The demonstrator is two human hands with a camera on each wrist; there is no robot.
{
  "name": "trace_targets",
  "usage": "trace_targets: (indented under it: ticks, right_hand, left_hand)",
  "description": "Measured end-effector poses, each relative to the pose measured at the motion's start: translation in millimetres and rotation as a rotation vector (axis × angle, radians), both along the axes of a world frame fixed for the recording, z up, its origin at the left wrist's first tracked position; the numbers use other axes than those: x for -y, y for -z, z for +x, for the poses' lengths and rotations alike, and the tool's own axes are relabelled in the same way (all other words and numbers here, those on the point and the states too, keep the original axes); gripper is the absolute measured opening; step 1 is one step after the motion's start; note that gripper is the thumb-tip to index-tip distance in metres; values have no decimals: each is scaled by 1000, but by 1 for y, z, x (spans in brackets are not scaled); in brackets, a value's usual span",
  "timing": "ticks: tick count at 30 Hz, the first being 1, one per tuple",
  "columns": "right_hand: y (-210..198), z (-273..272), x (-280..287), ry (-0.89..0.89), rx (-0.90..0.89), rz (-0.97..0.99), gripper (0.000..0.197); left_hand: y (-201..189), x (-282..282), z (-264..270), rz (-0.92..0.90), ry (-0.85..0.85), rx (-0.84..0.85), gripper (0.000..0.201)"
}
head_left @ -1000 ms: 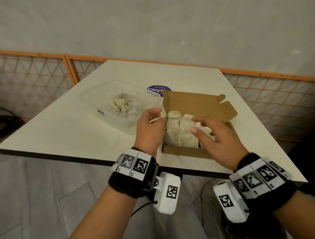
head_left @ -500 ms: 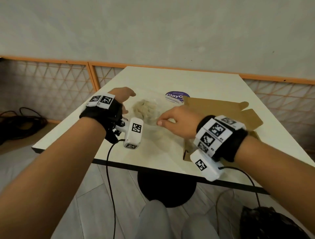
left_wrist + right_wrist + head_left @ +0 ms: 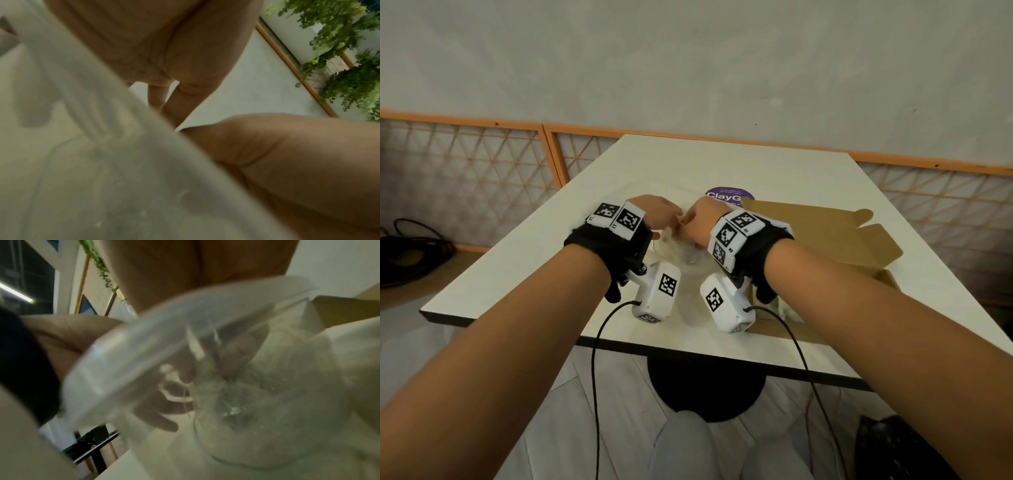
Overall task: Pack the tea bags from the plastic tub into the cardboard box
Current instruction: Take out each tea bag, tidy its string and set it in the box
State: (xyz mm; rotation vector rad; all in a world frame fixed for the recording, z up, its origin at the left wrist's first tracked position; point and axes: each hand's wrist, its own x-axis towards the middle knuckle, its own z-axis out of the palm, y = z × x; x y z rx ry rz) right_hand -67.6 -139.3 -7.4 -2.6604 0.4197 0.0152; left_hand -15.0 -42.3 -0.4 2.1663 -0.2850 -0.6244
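Note:
The clear plastic tub [image 3: 690, 270] stands mid-table, mostly hidden behind my wrists. Both hands hang over it, knuckles up. My left hand [image 3: 655, 209] dips in from the left and my right hand [image 3: 697, 219] from the right, fingers down among the pale tea bags [image 3: 667, 240]. Seen from the right wrist, through the tub wall [image 3: 164, 331], a fingertip [image 3: 232, 360] touches the tea bags [image 3: 283, 373]. The left wrist view is blurred: its fingers [image 3: 164, 104] pass behind the tub rim [image 3: 102, 129]. No view shows either grip. The open cardboard box [image 3: 825, 240] stands to the right with tea bags [image 3: 787, 310] inside.
A purple round label [image 3: 726, 195] lies on the white table [image 3: 774, 168] behind the tub. The box's lid stands up at the right. The table's near edge runs just under my wrists. Cables [image 3: 410, 246] lie on the floor at left, a dark bag [image 3: 900, 445] at lower right.
Both hands left the cardboard box and moved left to the tub. The left hand went first to the tub's far side; now both hands meet over its middle.

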Motion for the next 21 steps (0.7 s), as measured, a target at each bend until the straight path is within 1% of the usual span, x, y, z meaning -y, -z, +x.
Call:
trace_targets:
  ticks: [2,4,6,8,9,11,13,14,15,17,18,19,20,21]
  right_hand:
    - [0,2,6,2,-26,10,28]
    - [2,2,8,-17,-56,-49,24]
    - [4,4,6,-14,-43,-95,21]
    - [5,6,8,-1,-12,-86,20]
    - [3,7,12,5,6,-50,20]
    - [1,8,21,43,48,85,20]
    - [1,10,32,116,126,311,19]
    - [0,10,36,156,157,423,13]
    - [-1,10,39,180,178,508,7]
    - [-7,7,44,217,195,597,14]
    - [-10,5,44,225,205,621,16]
    - [-14,3,44,222,215,641,18]
    - [-17,2,44,211,222,664,19]
    - [-21,2,43,197,233,693,19]
  left_hand:
    - [2,2,1,30,40,52,32]
    - [2,2,-1,15,46,67,26]
    - [5,0,0,-11,25,84,16]
    - [7,-1,1,-33,21,83,13]
    - [7,-2,2,-40,29,85,13]
    - [9,-4,5,-17,51,101,21]
    - [11,-5,6,18,40,115,21]
    - [12,-6,6,30,29,126,21]
    - [12,-6,6,50,23,149,28]
    - [11,-6,5,81,35,164,48]
    - [10,-6,5,82,41,177,55]
    - [9,-6,6,70,30,215,58]
    - [8,-5,8,25,-13,276,57]
    - [6,-5,8,-62,-76,327,51]
